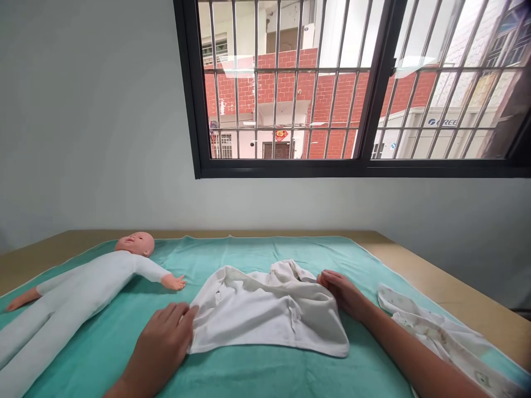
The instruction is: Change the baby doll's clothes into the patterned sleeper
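Note:
A small white baby garment (257, 318) lies spread on the green cloth, its plain side up, with small ties on it and a patterned part bunched at its far edge. My left hand (166, 337) pinches the garment's left edge between thumb and fingers. At the upper right side, my right hand (338, 290) is closed on the fabric near the bunched part. The fingertips of both hands are partly hidden by the cloth or the hand itself.
A baby doll (95, 276) in white lies on its back at the left. Patterned white clothes (440, 337) lie to the right, partly behind my right forearm. The green cloth (257, 376) covers a wooden table (398, 254) against the wall, below a barred window (282, 168).

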`<state>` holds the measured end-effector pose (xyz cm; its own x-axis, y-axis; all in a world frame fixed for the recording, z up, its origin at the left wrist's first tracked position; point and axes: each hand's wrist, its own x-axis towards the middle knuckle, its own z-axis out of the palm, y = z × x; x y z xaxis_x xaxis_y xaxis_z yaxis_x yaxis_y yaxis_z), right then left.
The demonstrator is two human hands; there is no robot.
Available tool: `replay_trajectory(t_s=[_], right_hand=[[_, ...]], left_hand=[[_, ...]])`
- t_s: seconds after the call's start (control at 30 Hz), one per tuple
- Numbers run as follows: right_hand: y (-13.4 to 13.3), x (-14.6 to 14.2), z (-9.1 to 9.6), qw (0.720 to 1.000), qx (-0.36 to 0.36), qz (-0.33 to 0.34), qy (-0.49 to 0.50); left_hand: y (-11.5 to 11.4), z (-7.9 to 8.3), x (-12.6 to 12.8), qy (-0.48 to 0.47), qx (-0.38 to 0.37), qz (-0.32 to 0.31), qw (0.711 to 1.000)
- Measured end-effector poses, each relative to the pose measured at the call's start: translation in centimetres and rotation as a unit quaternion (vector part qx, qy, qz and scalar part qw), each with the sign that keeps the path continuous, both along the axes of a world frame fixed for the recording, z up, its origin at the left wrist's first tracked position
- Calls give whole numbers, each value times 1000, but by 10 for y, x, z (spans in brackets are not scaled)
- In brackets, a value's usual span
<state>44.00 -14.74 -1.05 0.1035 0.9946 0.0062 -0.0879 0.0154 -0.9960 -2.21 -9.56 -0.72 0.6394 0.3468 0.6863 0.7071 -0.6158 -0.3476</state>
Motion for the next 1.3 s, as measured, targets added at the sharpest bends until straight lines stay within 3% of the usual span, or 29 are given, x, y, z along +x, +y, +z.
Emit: replay_trajectory(t_s=[0.07, 0.13, 0.3, 0.37, 0.43, 0.53, 0.6, 0.7, 0.77, 0.83, 0.87, 0.93, 0.97, 1.0, 1.07, 1.13, 1.23, 1.3], right_hand=[[7, 0, -3, 984, 29, -87, -150], [13, 0, -8, 948, 59, -134, -281], [18, -3, -18, 877, 114, -101, -456], [18, -6, -19, 864, 126, -104, -476], [17, -7, -17, 870, 132, -124, -459], [18, -1, -16, 906, 91, -214, -355], [19, 10, -16, 904, 71, -293, -302], [18, 23, -13, 847, 114, -395, -339], [12, 17, -4, 797, 177, -413, -402], [2, -7, 7, 783, 237, -342, -463], [-4, -24, 13, 792, 249, -270, -488], [-19, -64, 23, 824, 206, -76, -522], [-26, -83, 26, 814, 188, 8, -550], [-32, -100, 28, 782, 202, 73, -585], [-40, -125, 27, 730, 233, 108, -633], [-42, -136, 25, 695, 248, 97, -668], [-39, -135, 25, 669, 240, 121, -693], [-39, -129, 32, 675, 239, 150, -681]], left_hand=[[-7, 3, 7, -18, -12, -87, 996], [-14, 8, 14, -13, -34, -153, 988], [-18, 11, 16, 48, -86, -204, 974], [-16, 9, 14, 72, -111, -206, 970], [-13, 7, 13, 88, -130, -207, 966], [-12, 5, 13, 84, -139, -198, 966], [-13, 4, 14, 76, -138, -198, 967], [-15, 4, 16, 58, -135, -214, 966], [-17, 5, 17, 40, -130, -221, 966], [-18, 5, 17, 27, -127, -225, 966], [-19, 6, 17, 23, -126, -225, 966], [-19, 7, 18, 11, -126, -226, 966], [-20, 8, 18, 6, -127, -227, 966], [-20, 9, 19, 0, -130, -227, 965], [-21, 10, 20, -4, -138, -226, 964], [-21, 11, 20, -3, -147, -224, 963], [-19, 9, 20, -4, -160, -225, 961], [-19, 8, 19, -15, -173, -228, 958]])
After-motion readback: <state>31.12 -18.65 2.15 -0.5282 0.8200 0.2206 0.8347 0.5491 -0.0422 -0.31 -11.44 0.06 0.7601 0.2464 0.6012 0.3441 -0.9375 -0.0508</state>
